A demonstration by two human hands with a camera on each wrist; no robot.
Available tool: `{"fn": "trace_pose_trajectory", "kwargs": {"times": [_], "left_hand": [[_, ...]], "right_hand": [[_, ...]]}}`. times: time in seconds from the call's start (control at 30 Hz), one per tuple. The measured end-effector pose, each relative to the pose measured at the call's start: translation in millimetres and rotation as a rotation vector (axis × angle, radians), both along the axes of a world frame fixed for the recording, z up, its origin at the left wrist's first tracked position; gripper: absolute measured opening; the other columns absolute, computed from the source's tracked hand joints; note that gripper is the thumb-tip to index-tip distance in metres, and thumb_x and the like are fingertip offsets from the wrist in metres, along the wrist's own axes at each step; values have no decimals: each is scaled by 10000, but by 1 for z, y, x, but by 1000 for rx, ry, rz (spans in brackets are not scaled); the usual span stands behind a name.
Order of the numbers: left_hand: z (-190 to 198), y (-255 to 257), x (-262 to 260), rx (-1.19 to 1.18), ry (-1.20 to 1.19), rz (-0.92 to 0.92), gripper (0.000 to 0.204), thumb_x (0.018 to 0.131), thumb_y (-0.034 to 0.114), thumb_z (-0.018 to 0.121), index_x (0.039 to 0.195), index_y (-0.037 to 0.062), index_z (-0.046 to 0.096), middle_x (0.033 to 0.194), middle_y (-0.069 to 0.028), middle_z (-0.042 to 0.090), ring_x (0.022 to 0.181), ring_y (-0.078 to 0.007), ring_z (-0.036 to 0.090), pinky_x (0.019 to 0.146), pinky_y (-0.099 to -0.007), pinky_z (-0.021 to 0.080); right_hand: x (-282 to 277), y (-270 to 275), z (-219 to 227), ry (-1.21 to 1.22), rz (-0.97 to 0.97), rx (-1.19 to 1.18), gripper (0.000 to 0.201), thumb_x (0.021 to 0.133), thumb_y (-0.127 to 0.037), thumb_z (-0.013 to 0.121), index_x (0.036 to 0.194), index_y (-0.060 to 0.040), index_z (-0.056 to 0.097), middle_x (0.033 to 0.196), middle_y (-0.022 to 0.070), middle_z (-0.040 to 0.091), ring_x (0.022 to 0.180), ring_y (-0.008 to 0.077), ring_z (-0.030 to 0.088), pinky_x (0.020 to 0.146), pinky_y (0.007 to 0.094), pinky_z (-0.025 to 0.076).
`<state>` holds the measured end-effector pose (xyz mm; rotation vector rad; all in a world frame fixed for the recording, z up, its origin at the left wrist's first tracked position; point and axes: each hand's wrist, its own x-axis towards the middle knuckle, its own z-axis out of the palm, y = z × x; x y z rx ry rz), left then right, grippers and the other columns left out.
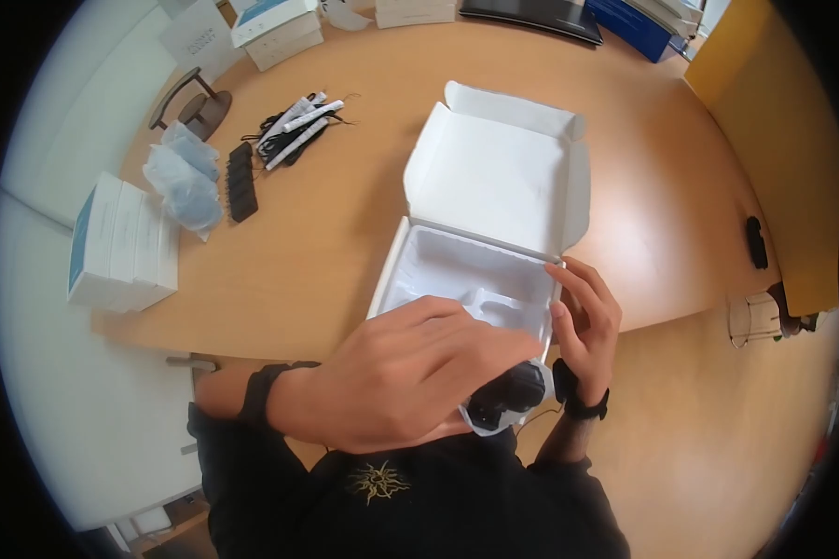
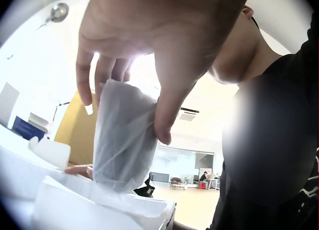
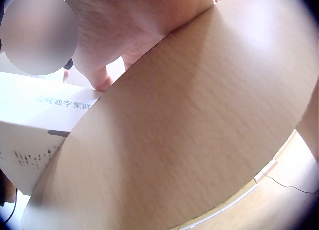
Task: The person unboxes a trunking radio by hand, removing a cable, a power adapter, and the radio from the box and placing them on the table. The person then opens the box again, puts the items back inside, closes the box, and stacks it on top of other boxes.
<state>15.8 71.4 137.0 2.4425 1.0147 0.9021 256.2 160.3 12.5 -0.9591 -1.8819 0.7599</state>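
My left hand (image 1: 401,373) reaches over the near end of an open white box (image 1: 379,279). It grips a package in a milky plastic bag (image 2: 124,135), thumb on one side and fingers on the other. From above, a black device (image 1: 508,396) shows within the bag below the hand; its kind I cannot tell. My right hand (image 1: 587,321) rests at the box's right rim, fingertips touching the edge. Inside the box is a white moulded tray (image 1: 438,256) with hollows, partly hidden by the left hand. The lid (image 1: 494,172) lies folded back.
At the left stand white boxes (image 1: 126,247), plastic bags (image 1: 186,177) and a black row of slots (image 1: 241,182). Bundled black cables (image 1: 298,130) lie beyond, near a brown stand (image 1: 200,107). A black laptop (image 1: 536,19) and more boxes line the far edge. A yellow panel (image 1: 764,140) borders the right.
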Motion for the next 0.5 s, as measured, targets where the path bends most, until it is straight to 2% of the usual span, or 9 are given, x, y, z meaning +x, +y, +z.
{"fn": "trace_pose_trajectory", "kwargs": {"times": [0.07, 0.1, 0.17, 0.33, 0.4, 0.47, 0.5], "left_hand": [[-1, -4, -8, 81, -57, 47, 656, 698, 136, 933, 1236, -6, 586, 1113, -156, 710, 957, -320, 706, 873, -420, 563], [0, -7, -13, 88, -45, 67, 656, 698, 136, 933, 1236, -6, 586, 1113, -156, 710, 957, -320, 706, 873, -420, 563], [3, -13, -24, 98, -33, 193, 609, 665, 168, 970, 1120, 22, 594, 1095, -153, 725, 985, -323, 718, 875, -405, 581], [2, -32, -54, 198, 78, 474, 619, 647, 198, 983, 1090, 28, 587, 1085, -152, 729, 974, -297, 732, 846, -370, 595], [-1, -39, -68, 260, 124, 639, 614, 639, 207, 984, 1073, 28, 589, 1077, -150, 730, 968, -292, 729, 838, -363, 596], [-5, -45, -77, 279, 169, 745, 611, 638, 191, 979, 1083, 23, 597, 1084, -137, 725, 984, -281, 723, 862, -358, 590], [-8, -49, -83, 262, 213, 814, 606, 644, 184, 973, 1096, 21, 602, 1092, -129, 723, 992, -271, 720, 877, -348, 584]], "right_hand": [[-1, -2, 0, 14, 0, -14, 372, 832, -165, 696, 1171, -14, 722, 1186, 221, 669, 1071, 384, 649, 942, 425, 505], [-1, -3, 0, 17, -15, -36, 369, 839, -167, 693, 1172, -10, 720, 1197, 225, 666, 1081, 385, 648, 949, 426, 503], [0, -3, -1, 16, -7, -32, 365, 845, -164, 689, 1173, -4, 718, 1207, 228, 663, 1084, 382, 649, 951, 421, 502], [-2, -4, 2, 34, -2, -70, 355, 867, -152, 677, 1175, 21, 708, 1224, 227, 653, 1035, 345, 659, 913, 379, 502], [0, 0, -2, 5, 36, 27, 347, 887, -161, 661, 1178, 24, 706, 1219, 219, 652, 972, 315, 652, 875, 360, 503], [-2, 2, -6, 17, 2, 77, 336, 911, -169, 644, 1178, 28, 704, 1214, 214, 652, 909, 276, 642, 821, 336, 504], [-2, -2, -3, 38, -1, 1, 334, 938, -187, 630, 1185, 26, 703, 1215, 205, 649, 879, 239, 642, 760, 307, 501]]}}
